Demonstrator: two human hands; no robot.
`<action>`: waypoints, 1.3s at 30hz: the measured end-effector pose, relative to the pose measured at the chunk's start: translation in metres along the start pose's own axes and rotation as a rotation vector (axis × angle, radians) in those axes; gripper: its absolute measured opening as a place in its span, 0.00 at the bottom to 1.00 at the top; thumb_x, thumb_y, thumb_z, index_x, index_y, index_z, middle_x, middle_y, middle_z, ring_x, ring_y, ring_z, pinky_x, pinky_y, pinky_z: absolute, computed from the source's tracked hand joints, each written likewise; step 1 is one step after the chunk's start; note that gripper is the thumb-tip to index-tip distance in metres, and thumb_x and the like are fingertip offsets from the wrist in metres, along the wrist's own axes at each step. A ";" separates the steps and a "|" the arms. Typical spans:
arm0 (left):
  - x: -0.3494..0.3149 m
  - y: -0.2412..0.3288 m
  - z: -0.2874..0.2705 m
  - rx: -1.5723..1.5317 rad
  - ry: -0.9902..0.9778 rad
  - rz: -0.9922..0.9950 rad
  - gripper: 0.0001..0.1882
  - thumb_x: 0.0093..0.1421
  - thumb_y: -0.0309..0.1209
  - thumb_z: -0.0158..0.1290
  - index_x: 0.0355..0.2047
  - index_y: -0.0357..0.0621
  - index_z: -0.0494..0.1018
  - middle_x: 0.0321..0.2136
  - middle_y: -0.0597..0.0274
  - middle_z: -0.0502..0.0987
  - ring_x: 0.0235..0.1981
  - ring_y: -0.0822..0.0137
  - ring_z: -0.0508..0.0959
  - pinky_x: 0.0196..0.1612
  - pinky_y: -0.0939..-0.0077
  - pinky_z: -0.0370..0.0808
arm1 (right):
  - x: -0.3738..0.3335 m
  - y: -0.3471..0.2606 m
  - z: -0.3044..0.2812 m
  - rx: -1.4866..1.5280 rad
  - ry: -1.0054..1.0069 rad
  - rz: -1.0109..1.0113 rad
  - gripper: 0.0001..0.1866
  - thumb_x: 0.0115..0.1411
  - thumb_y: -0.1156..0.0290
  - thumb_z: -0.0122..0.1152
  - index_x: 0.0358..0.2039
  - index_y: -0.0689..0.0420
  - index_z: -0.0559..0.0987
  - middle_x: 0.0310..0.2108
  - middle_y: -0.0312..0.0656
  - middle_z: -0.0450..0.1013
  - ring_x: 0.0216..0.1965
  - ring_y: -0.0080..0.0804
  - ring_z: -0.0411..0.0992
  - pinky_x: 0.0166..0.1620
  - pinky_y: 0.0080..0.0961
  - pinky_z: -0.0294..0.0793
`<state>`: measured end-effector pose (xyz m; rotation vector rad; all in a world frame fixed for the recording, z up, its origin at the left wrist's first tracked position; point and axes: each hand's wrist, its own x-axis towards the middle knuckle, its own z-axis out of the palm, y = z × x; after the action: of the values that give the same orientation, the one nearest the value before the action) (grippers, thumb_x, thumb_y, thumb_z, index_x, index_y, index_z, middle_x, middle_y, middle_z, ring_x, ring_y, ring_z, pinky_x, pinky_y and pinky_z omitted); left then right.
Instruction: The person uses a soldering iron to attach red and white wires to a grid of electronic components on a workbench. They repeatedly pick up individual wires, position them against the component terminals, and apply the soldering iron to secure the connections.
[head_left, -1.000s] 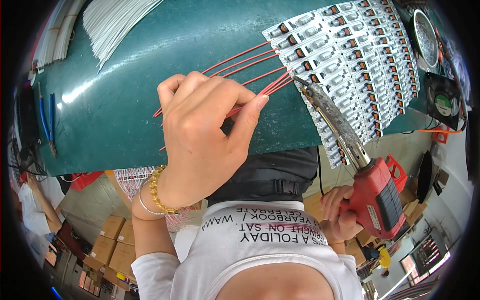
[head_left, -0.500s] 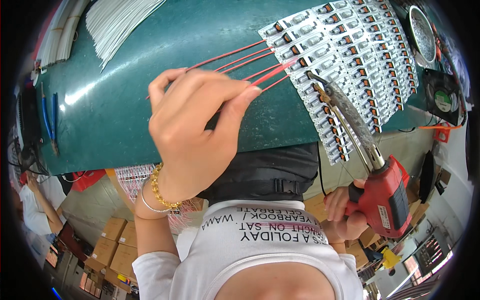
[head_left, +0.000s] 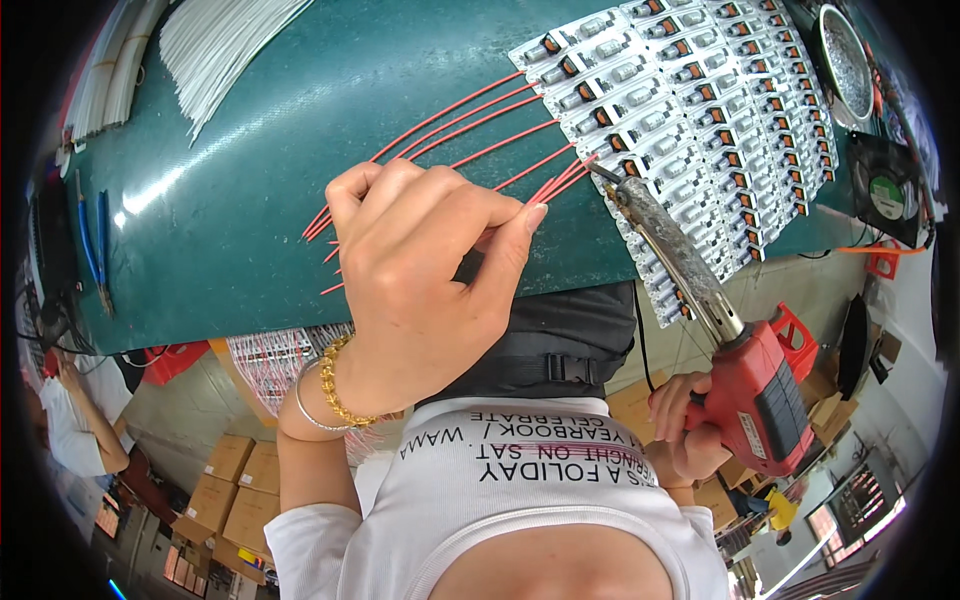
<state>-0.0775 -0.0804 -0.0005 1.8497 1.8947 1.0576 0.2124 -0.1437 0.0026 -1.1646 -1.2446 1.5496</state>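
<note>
My left hand (head_left: 420, 265) pinches several thin red wires (head_left: 562, 183) between thumb and forefinger. Their front ends meet the left edge of a panel of small white circuit boards (head_left: 655, 120). Other red wires (head_left: 450, 112) run from boards higher on that edge and pass behind my left hand, their free ends showing at its left. In my right hand (head_left: 688, 425) is a red-handled soldering gun (head_left: 765, 400), gripped by its handle. Its dark tip is at the ends of the pinched wires; whether it touches metal there is too small to tell.
Blue-handled tweezers or pliers (head_left: 95, 245) lie on the green tabletop (head_left: 240, 230) at the left. Bundles of white wires (head_left: 215, 55) are at the far left. A round metal bowl (head_left: 845, 65) and a black fan (head_left: 888, 195) stand right. Cardboard boxes (head_left: 250, 490) are stacked below.
My left hand has moved slightly right, bringing the pinched wire ends to the board edge. The soldering gun has shifted left and its tip has come to those ends.
</note>
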 end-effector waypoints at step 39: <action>-0.002 -0.001 0.004 0.008 0.076 0.071 0.05 0.46 0.23 0.61 0.19 0.42 0.75 0.18 0.66 0.73 0.24 0.68 0.71 0.38 0.75 0.62 | 0.020 -0.024 0.039 -0.039 0.038 0.048 0.42 0.53 0.39 0.54 0.52 0.66 0.62 0.08 0.31 0.60 0.08 0.22 0.58 0.15 0.20 0.58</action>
<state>-0.0757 -0.0806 -0.0046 1.9198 1.8907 1.1598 0.1712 -0.1293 0.0259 -1.2520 -1.2351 1.5371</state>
